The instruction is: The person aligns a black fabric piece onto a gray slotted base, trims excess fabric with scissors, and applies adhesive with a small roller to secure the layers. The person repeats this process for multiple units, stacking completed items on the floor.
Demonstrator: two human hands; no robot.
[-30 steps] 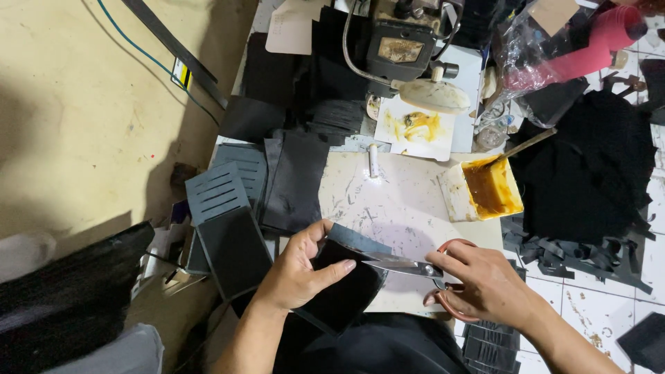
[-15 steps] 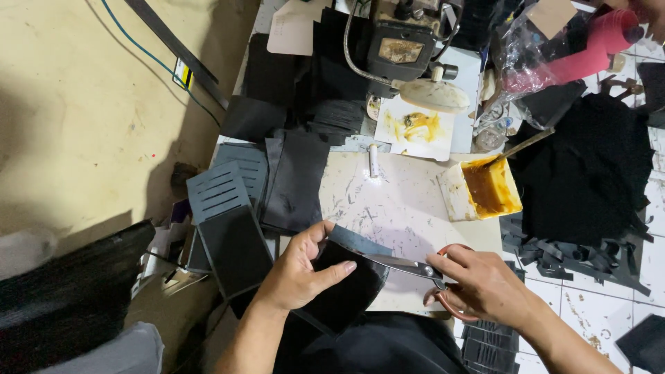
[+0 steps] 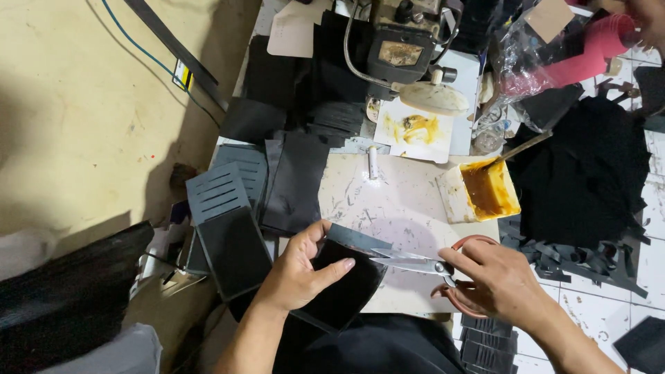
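My left hand point(image 3: 299, 271) grips a black sheet piece point(image 3: 346, 287) at the near edge of a pale cutting board point(image 3: 409, 208), thumb on top. My right hand point(image 3: 495, 280) holds scissors point(image 3: 415, 262) with reddish-brown handles. The blades are slightly apart and meet the right edge of the black piece, pointing left.
Stacks of dark slotted and plain panels point(image 3: 232, 215) lie left of the board. A tray of amber glue with a brush point(image 3: 487, 188) sits at the board's right. A machine point(image 3: 402, 48) stands at the back. Black scraps point(image 3: 582, 180) are piled on the right; a glue-stained sheet point(image 3: 415, 130) is behind.
The scissors' blades have slid slightly further left into the black piece. Both hands stay almost in place.
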